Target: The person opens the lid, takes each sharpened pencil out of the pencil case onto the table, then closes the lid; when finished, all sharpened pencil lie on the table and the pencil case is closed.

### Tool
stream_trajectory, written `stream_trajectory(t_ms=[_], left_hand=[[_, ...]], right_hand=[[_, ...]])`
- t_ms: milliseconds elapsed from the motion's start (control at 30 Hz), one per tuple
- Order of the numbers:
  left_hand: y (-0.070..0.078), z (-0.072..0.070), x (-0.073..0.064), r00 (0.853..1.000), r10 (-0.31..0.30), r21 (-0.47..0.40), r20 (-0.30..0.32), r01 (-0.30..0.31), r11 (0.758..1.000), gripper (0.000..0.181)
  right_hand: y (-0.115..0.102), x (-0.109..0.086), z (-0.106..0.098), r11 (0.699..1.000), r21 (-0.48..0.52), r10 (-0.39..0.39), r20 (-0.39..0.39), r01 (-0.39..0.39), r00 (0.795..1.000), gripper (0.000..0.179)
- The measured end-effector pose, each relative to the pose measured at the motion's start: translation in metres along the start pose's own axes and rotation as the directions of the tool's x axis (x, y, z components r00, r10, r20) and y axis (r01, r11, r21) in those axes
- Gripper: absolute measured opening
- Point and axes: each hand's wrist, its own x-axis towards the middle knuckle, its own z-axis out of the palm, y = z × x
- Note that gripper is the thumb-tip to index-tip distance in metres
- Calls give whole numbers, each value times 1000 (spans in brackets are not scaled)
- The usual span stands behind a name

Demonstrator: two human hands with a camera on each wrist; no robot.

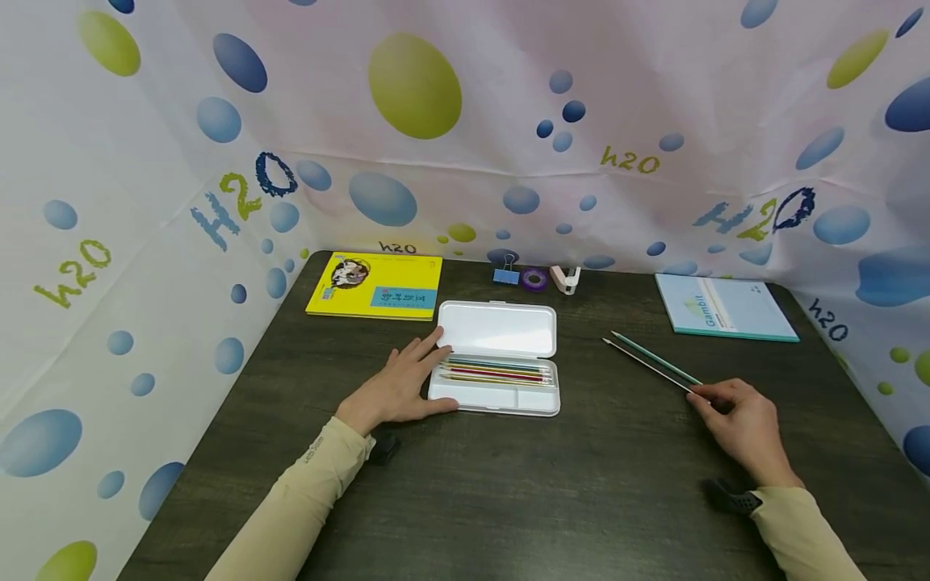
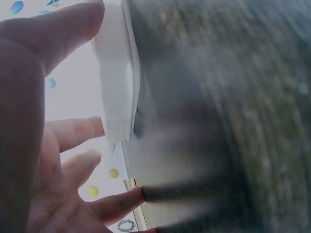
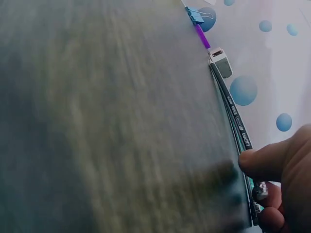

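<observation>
My left hand [image 1: 395,387] rests at the left side of an open white pencil case [image 1: 483,401]. Its fingers are spread, with the thumb along the case's near left corner and the fingertips by the hinge. Several pencils [image 1: 501,374] lie side by side in the case, whose lid [image 1: 497,327] is folded back. Over on the right, my right hand [image 1: 748,424] pinches a dark pencil [image 3: 232,106] with lettering near its eraser end. Close alongside runs a green pencil [image 1: 657,357], its metal end right by the curled fingers in the right wrist view.
A yellow notebook [image 1: 345,294] lies at the back left, a pale blue notebook [image 1: 726,308] at the back right. Along the back edge stand a blue binder clip [image 1: 506,276], a purple tape roll [image 1: 534,279] and a small white stapler [image 1: 565,279]. A printed sheet hangs behind.
</observation>
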Motion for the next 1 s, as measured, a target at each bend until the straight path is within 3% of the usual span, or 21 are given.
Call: stream_trajectory(t_ms=[300,1000], left_hand=[[0,1,0,1000,-2,-3,7,2,1000,98],[0,-2,0,1000,-4,-13,8,4,1000,97]], right_hand=[[-1,2,-1,999,-20,-42,11,42,999,9],[-6,7,-8,999,-48,16,88,-12,996,10]])
